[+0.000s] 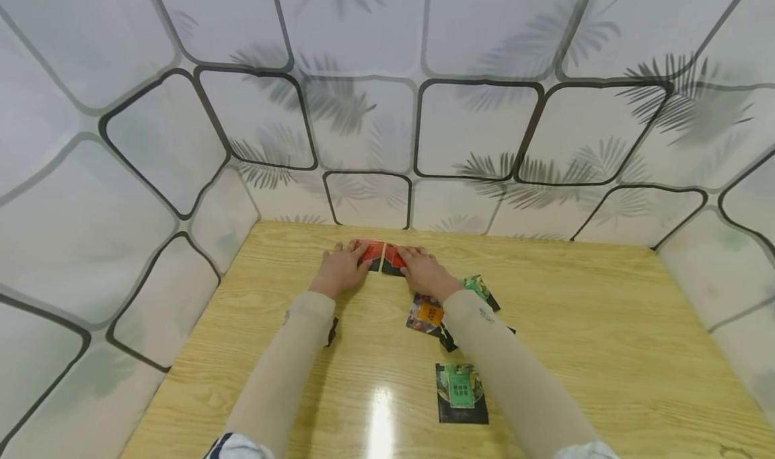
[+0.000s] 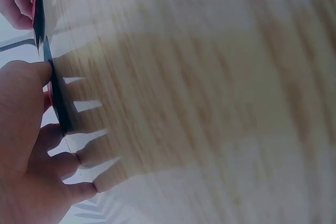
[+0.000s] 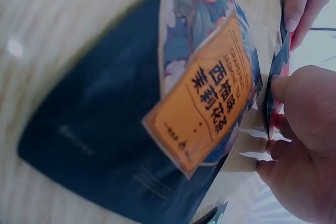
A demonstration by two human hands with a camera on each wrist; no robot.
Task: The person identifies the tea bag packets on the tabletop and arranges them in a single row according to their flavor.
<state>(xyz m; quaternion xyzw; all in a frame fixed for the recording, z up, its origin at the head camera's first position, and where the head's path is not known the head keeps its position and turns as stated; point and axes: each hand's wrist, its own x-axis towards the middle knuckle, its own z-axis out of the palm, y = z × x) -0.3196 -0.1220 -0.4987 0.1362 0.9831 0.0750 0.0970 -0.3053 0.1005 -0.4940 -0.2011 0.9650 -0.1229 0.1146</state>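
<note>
Two red-and-black tea packets lie side by side near the back of the table, a narrow gap between them. My left hand (image 1: pixel 340 270) rests on the left packet (image 1: pixel 374 256), thumb at its near edge and fingers spread, some of them on the tabletop. On the right packet (image 1: pixel 393 262) lies my right hand (image 1: pixel 426 272), its thumb on the packet's near edge in the right wrist view and its fingers reaching over it. Close below the right wrist is a grapefruit jasmine tea packet (image 3: pixel 121 129) with an orange label.
A green-labelled packet (image 1: pixel 461 393) lies nearer the front. Another green packet (image 1: pixel 480 288) is beside the right wrist. The right forearm partly covers a dark packet (image 1: pixel 448 340), and the left forearm another dark packet (image 1: pixel 331 332). A patterned wall (image 1: pixel 369 136) borders the wooden table (image 1: pixel 605 324).
</note>
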